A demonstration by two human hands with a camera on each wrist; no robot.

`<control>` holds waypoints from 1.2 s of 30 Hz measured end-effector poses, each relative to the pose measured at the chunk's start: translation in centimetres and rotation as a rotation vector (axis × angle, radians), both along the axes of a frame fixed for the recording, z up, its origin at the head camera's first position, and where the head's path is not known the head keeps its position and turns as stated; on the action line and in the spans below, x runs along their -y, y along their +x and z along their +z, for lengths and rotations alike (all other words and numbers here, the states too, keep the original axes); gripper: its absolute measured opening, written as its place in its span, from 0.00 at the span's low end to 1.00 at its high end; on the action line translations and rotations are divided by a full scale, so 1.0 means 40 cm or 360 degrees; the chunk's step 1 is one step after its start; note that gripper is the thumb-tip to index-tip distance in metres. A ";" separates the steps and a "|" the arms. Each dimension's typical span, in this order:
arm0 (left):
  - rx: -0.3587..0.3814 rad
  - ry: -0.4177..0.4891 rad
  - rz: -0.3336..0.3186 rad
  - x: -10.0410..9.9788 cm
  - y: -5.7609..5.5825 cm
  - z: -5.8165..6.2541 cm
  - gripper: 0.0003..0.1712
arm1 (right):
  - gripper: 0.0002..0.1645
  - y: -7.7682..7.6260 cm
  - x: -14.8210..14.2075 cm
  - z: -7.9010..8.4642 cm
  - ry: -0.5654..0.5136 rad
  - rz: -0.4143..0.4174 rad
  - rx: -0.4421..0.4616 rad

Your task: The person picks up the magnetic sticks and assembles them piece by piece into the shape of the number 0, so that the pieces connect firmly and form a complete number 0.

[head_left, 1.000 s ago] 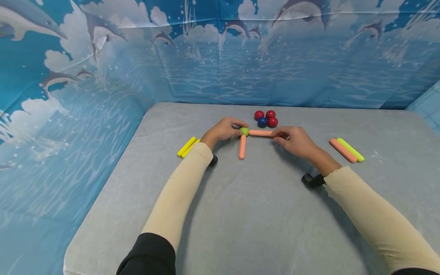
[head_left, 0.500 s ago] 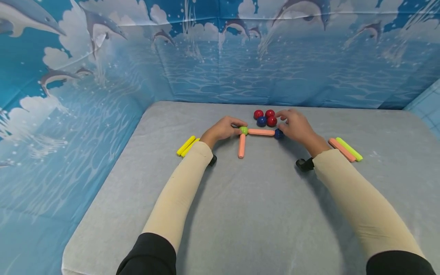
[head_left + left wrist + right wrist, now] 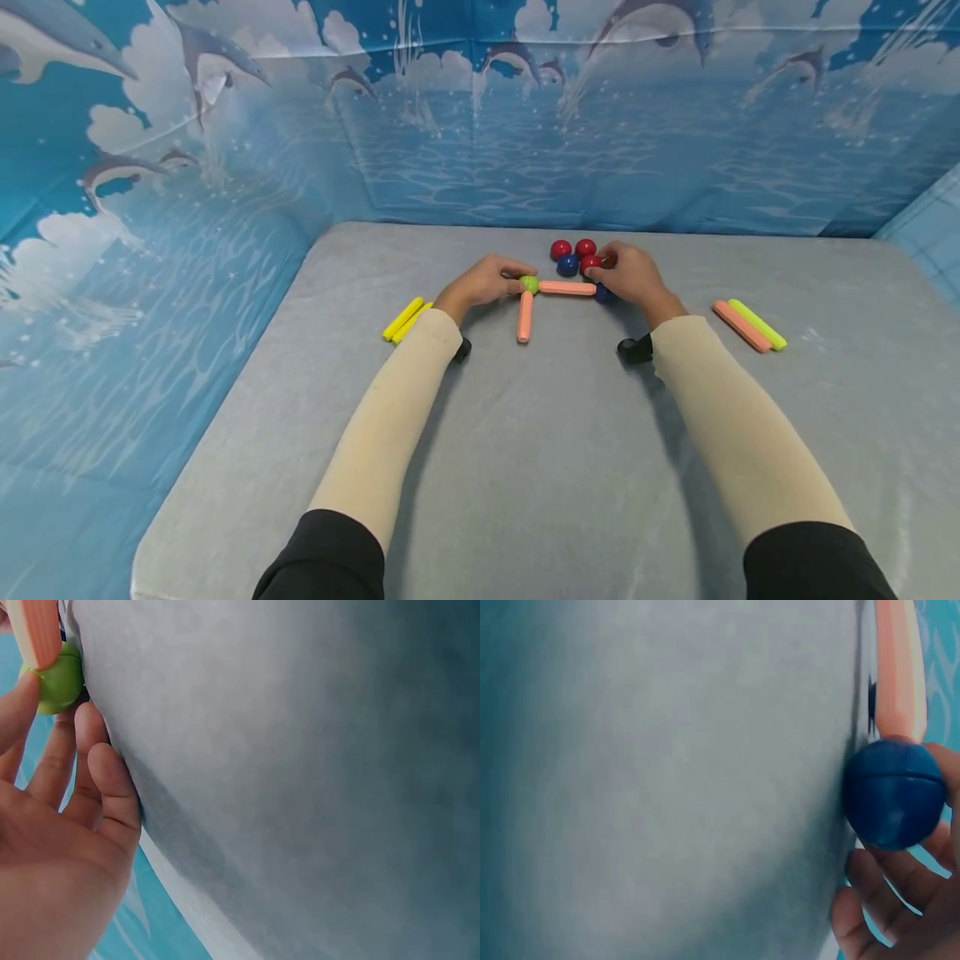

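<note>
My left hand (image 3: 480, 287) pinches a green ball (image 3: 530, 285) between thumb and fingers; the left wrist view shows the thumb on this ball (image 3: 61, 679). Two orange sticks join the ball: one stick (image 3: 567, 287) points right, the other (image 3: 524, 317) points toward me. A blue ball (image 3: 603, 293) sits at the right-hand stick's far end, partly covered by my right hand (image 3: 633, 275). That hand's thumb and finger are around a red ball (image 3: 590, 263) at the near right of a cluster. In the right wrist view the blue ball (image 3: 894, 795) hides part of the fingers.
Beside the held red ball lie two more red balls (image 3: 561, 249) and a second blue ball (image 3: 567, 265). Two yellow sticks (image 3: 405, 320) lie left; an orange stick (image 3: 741, 326) and a yellow-green stick (image 3: 757, 323) lie right. A dolphin-print curtain (image 3: 480, 150) borders the grey table (image 3: 525, 467).
My right hand has left the blue ball at the stick's end and moved back and left to the red ball. My left hand stays on the green ball.
</note>
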State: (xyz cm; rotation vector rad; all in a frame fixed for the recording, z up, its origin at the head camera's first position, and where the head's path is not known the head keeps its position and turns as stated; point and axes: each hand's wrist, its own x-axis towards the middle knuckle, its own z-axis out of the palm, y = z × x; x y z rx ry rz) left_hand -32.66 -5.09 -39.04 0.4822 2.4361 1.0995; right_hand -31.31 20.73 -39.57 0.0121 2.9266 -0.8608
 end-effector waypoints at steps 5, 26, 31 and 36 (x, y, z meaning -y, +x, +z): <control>0.0006 0.0038 -0.0031 -0.006 -0.003 -0.007 0.21 | 0.27 0.003 -0.011 -0.012 -0.0078 -0.0068 -0.0024; -0.0018 0.0033 -0.0026 -0.005 -0.007 -0.002 0.22 | 0.32 0.091 -0.115 0.039 -0.0716 -0.0054 -0.0015; -0.0043 0.0012 -0.0061 0.003 -0.006 0.003 0.22 | 0.30 0.135 -0.111 0.050 -0.0664 0.0026 0.0031; -0.0034 0.0010 -0.0078 0.010 -0.007 0.006 0.22 | 0.28 0.208 -0.074 0.050 -0.0562 0.0281 0.0137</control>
